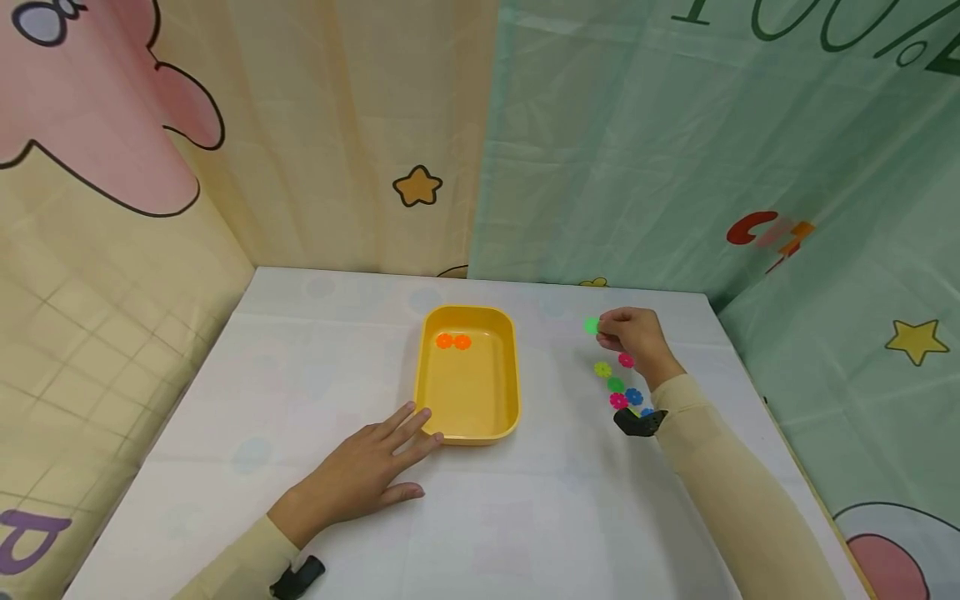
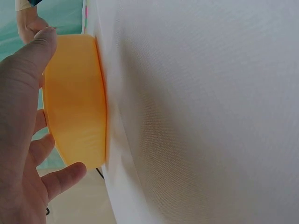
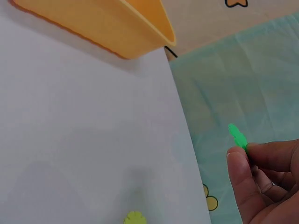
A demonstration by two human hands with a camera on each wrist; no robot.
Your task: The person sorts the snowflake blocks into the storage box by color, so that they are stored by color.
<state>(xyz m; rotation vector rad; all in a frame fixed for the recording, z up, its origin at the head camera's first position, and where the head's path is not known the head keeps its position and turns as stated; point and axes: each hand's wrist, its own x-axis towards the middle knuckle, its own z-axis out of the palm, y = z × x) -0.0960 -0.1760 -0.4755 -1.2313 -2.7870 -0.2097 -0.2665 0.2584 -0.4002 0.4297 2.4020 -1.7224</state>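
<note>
My right hand (image 1: 633, 335) pinches a green flower-shaped disc (image 3: 237, 135) between thumb and finger, raised above the right part of the table. Below and beside this hand lie several small flower discs, among them a yellow one (image 1: 603, 368), a pink one (image 1: 618, 401) and a blue one (image 1: 633, 396). A yellow tray (image 1: 468, 438) stands mid-table, with two orange discs (image 1: 453, 342) touching side by side near its far end. Fingers of my left hand (image 1: 367, 468), spread and fairly straight, rest at the tray's near left corner; the left wrist view shows them along its outer wall (image 2: 77, 98).
A white cloth covers the table (image 1: 300, 350). Printed curtains (image 1: 600, 150) hang close behind it and at both sides. A black wrist camera (image 1: 639, 422) partly hides the nearest discs on the right.
</note>
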